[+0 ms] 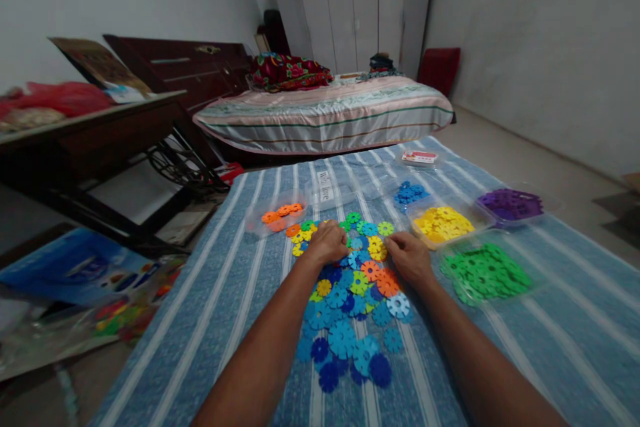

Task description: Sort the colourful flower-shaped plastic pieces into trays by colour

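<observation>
A loose pile of toothed plastic snowflake discs (341,337), mostly blue with some green, yellow and orange, lies on the striped cloth. My left hand (330,242) rests over the pile's upper left part, fingers curled down and closed; whatever is under the fingertips is hidden. On the pile's right edge, my right hand (409,257) has its fingers pinched together beside some yellow discs (377,248). Whether a disc is between those fingers is too small to see. Orange discs (371,271) lie just below, between the two hands.
Clear tubs hold sorted discs: orange (283,215), blue (411,193), yellow (443,223), purple (510,204) and green (485,271). A clear lid (325,195) lies behind the pile, and a red-and-white box (419,157) farther back. Beyond stands a bed (325,117); a desk (90,127) is left.
</observation>
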A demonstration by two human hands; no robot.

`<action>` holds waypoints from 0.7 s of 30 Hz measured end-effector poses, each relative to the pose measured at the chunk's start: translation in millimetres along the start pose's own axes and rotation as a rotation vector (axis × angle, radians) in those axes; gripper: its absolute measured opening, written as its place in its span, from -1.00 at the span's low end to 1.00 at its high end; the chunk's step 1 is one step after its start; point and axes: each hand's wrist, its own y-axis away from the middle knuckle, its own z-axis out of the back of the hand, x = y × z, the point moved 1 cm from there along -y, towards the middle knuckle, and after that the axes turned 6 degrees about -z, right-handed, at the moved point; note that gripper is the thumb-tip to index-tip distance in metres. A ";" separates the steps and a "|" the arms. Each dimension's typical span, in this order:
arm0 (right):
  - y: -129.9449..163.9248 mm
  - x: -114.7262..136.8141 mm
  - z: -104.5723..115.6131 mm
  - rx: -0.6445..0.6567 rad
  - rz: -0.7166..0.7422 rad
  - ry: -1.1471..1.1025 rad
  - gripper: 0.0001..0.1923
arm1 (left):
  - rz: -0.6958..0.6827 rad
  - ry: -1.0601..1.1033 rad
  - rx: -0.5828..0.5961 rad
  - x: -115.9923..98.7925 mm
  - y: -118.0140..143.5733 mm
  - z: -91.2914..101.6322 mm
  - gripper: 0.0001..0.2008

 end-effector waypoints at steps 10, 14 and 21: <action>-0.4 2.6 0.2 -0.004 0.009 -0.016 -0.67 | -0.056 -0.014 -0.002 -2.9 9.7 1.0 -0.87; -0.1 2.3 0.6 0.004 0.002 -0.018 -0.68 | -0.081 -0.069 0.009 -1.1 11.0 1.9 -0.68; 0.0 2.6 1.7 -0.005 0.008 0.002 -0.68 | -0.136 -0.153 0.088 -0.1 6.3 8.2 -0.66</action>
